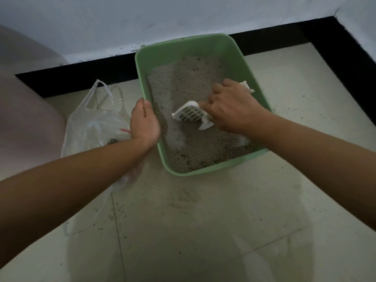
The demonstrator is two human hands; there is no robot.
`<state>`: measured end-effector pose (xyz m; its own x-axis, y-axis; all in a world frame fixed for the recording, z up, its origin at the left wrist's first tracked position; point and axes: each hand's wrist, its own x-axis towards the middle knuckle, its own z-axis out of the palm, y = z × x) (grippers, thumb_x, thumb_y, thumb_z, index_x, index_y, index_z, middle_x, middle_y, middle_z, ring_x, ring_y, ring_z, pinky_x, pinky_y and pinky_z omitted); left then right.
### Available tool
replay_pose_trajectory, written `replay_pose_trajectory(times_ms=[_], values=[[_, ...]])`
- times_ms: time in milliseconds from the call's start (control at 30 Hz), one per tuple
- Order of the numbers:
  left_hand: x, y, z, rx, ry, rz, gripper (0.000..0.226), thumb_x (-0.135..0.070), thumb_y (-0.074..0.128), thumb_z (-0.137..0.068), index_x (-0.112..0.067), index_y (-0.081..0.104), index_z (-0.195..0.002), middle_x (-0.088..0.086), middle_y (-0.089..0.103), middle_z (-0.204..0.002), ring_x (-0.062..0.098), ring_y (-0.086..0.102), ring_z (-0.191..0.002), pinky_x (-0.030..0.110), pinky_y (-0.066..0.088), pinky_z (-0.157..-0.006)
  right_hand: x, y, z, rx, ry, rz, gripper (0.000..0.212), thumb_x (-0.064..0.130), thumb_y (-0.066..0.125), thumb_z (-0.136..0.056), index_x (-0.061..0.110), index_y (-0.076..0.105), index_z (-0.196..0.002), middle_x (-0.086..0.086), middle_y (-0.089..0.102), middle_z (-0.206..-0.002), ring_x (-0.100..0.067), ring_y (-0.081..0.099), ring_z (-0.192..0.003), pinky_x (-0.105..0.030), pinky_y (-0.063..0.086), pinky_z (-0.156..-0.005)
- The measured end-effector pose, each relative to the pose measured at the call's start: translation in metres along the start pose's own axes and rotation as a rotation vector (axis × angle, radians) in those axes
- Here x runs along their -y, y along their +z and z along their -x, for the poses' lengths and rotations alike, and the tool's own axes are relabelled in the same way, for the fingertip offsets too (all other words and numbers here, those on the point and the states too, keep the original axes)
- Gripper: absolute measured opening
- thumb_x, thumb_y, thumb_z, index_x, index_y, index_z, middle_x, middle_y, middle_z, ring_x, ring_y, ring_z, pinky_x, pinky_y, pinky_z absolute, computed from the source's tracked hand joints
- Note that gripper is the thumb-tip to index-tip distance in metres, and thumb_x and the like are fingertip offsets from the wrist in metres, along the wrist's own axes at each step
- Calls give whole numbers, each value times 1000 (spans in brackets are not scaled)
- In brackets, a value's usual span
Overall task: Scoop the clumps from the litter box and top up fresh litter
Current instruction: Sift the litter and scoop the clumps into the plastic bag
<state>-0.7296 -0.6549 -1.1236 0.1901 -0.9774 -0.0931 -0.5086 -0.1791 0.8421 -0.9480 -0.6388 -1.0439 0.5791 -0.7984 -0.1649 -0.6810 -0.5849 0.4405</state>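
The left grip (144, 123) clamped the nine-o'clock rim of the green plastic litter box (203, 45), seemingly steadying it, while the right grip (230, 110) clenched the white slotted plastic scoop (189, 113).

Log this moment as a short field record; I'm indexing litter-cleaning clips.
left hand: grips the left rim of the green plastic litter box
right hand: holds the white slotted plastic scoop by its handle
scoop position: inside the box, head tilted, low at the grey litter; contact unclear
clear plastic bag: on the floor left of the box, partly under the left forearm
pale tiled floor: scattered dark grains around the box
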Motion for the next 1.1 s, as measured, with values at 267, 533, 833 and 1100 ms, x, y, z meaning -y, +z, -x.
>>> replay_pose_trajectory(times_ms=[267,533,833,1100], values=[[-3,-1,1,-9,12,-6,33,-27,23,-107,-10,50,-106,8,54,-103,21,48,-95,27,32,-79,-24,-20,35,33,-45,14,37,49,47,-92,32,65,-120,10,64,-79,-12,48,-74,-32,38,-81],[1,1,-2,-5,13,-12,35,-29,23,-107,-6,50,-108,15,55,-104,26,50,-95,31,35,-80,19,-12,-9,48,31,193,25,36,55,-95,17,61,-111,0,61,-80,-17,49,-75,-34,38,-78],[3,2,-4,-6,19,-24,29,-29,23,-107,-11,42,-95,10,50,-95,23,46,-86,31,32,-74,-26,-39,24,-40,55,79,34,46,54,-91,29,64,-119,5,68,-83,-15,42,-73,-34,37,-83],[2,2,-4,-12,13,-18,27,-29,23,-107,-12,42,-95,8,48,-95,21,44,-86,28,30,-74,17,-33,18,102,-152,-84,31,49,54,-92,32,67,-115,10,64,-77,-10,54,-73,-26,40,-78]])
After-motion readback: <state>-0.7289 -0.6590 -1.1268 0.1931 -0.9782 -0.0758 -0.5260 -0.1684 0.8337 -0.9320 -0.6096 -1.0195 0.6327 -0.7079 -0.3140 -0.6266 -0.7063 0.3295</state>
